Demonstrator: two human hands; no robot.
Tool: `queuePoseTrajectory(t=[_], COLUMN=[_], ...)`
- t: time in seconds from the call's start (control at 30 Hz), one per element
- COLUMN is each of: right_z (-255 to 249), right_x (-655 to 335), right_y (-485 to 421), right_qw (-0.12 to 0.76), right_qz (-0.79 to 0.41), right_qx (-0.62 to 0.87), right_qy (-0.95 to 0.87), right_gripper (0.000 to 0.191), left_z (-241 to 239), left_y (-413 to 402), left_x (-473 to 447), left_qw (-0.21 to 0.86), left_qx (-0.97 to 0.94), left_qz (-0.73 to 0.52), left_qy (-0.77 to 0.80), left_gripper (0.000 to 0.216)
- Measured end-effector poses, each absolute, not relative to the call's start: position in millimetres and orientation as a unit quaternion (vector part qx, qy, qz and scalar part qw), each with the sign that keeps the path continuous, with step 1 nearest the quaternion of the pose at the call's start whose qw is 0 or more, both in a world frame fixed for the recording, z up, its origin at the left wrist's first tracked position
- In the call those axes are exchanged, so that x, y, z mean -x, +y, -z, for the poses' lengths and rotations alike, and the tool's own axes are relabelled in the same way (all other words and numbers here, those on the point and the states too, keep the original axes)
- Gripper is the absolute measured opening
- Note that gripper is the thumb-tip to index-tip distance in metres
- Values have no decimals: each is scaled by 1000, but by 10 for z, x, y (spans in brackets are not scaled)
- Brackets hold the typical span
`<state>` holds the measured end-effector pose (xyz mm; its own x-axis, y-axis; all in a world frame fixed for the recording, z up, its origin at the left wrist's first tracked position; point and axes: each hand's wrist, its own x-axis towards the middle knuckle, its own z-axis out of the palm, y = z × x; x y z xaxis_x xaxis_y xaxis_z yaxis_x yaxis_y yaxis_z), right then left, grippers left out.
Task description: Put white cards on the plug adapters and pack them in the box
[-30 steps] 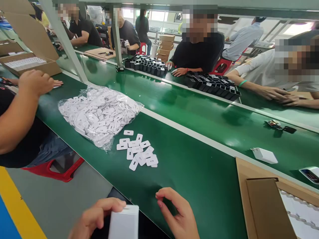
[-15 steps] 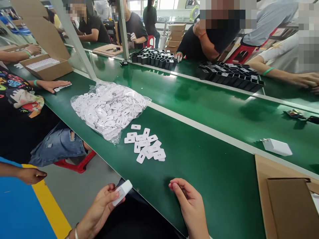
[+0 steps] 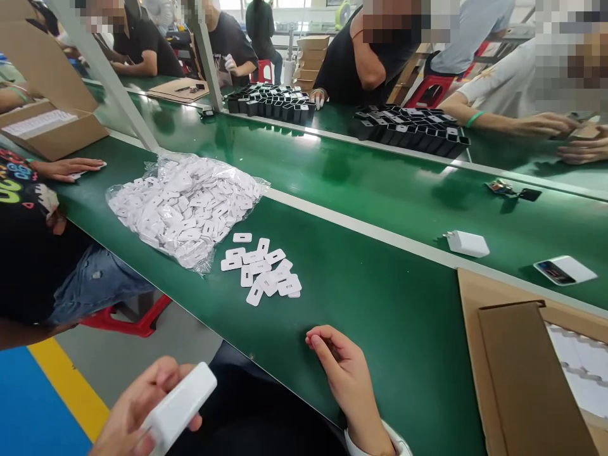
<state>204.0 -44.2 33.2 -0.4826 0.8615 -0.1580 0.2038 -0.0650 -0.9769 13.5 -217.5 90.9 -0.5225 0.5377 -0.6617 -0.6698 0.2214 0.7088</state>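
My left hand (image 3: 137, 405) is closed around a white rectangular charger block (image 3: 180, 402), held off the near edge of the green table (image 3: 380, 329) above my lap. On the table's near edge rests my right hand (image 3: 344, 373), its fingers curled inward with the tips pinched together; what they hold, if anything, I cannot make out. A small heap of flat white slotted pieces (image 3: 263, 272) lies ahead of my right hand. Beside it sits a clear plastic bag (image 3: 183, 206) stuffed with the same white pieces.
A brown cardboard box (image 3: 527, 367) with white inserts stands at the right. A white charger (image 3: 468, 244) and a small white card (image 3: 565, 270) lie beyond the white belt divider. Rows of black parts (image 3: 411, 133) lie before people seated opposite. A person sits close at my left.
My left hand has lowered and turned the white block toward the left. My right hand has stayed curled on the table edge. The view has shifted slightly.
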Motion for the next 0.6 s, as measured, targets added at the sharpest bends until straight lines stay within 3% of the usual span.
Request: queuePoseTrajectory(t=[0.3,0.43,0.53,0.6], right_z=[-340,-465,-594,-664], right_x=[-2029,-2042,-2048,-2032], right_y=[-435,-471,-565,-640], right_qw=[274,275,285,305], right_qz=[-564,-558,-584,-604], right_qx=[413,357,287,248], right_qy=[-661,-697,-704,-693], right_gripper=[26,18,11,19], left_z=[-439,-780,-910,-887], left_y=[-2339,-2192,-1929,-1808], left_x=[-98,-72,-213,-351], left_qw=[491,618,729,770], left_qx=[154,175,210,248], left_qz=[-617,-631,-592,-550], left_qy=[596,435,272,206], left_gripper=[39,41,25,11])
